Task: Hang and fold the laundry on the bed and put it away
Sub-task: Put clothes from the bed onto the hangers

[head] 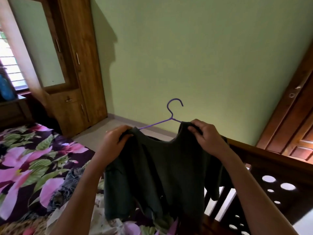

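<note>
A dark green T-shirt (162, 175) hangs in the air over the foot of the bed, draped on a purple wire hanger (171, 116) whose hook sticks up above the neckline. My left hand (115, 141) grips the shirt's left shoulder, and my right hand (203, 134) grips its right shoulder. The hanger's arms run under the cloth and are mostly hidden. More crumpled laundry (71, 189) lies on the bed below my left forearm.
The bed has a floral purple sheet (25, 167) at the left. Its dark wooden footboard (264, 165) with round holes runs along the right. A wooden wardrobe (74, 65) stands at the back left, a wooden door (294, 119) at the right.
</note>
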`<state>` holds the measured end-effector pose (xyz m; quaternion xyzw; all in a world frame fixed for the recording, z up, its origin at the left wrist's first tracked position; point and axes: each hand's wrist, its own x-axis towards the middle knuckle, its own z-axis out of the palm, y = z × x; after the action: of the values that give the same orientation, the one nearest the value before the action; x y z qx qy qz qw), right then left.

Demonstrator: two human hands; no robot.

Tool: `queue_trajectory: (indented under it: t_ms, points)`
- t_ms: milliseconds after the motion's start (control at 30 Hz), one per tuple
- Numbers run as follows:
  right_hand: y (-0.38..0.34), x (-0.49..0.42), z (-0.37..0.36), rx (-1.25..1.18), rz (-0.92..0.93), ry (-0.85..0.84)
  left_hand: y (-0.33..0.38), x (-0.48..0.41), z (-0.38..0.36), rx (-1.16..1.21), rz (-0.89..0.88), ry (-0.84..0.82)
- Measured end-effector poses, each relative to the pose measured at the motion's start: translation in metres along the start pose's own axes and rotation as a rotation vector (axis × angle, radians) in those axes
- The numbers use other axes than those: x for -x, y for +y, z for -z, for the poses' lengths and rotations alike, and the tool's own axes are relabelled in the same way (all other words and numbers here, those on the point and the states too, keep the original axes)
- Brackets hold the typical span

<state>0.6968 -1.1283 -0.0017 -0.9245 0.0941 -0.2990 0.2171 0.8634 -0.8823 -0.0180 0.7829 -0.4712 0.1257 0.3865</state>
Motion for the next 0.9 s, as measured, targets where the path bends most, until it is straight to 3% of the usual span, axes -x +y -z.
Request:
queue_trajectory:
  t_ms: [67,367,567,700,900]
  points:
    - [-0.01,0.007,-0.009,0.018,0.02,0.006,0.009,0.001,-0.001,0.002,-0.047,-0.025]
    - [-0.044,0.051,-0.006,-0.001,0.035,0.361,0.059,0.025,0.017,0.02,-0.077,-0.037]
    - [-0.078,0.088,0.017,-0.105,0.174,0.292,0.122,0.065,0.014,-0.103,-0.153,0.047]
    - [-0.092,0.128,0.042,-0.1,0.299,0.237,0.158,0.112,0.023,-0.272,-0.154,0.244]
    - [-0.111,0.172,0.072,0.073,0.426,0.276,0.197,0.204,0.073,-0.281,0.082,0.656]
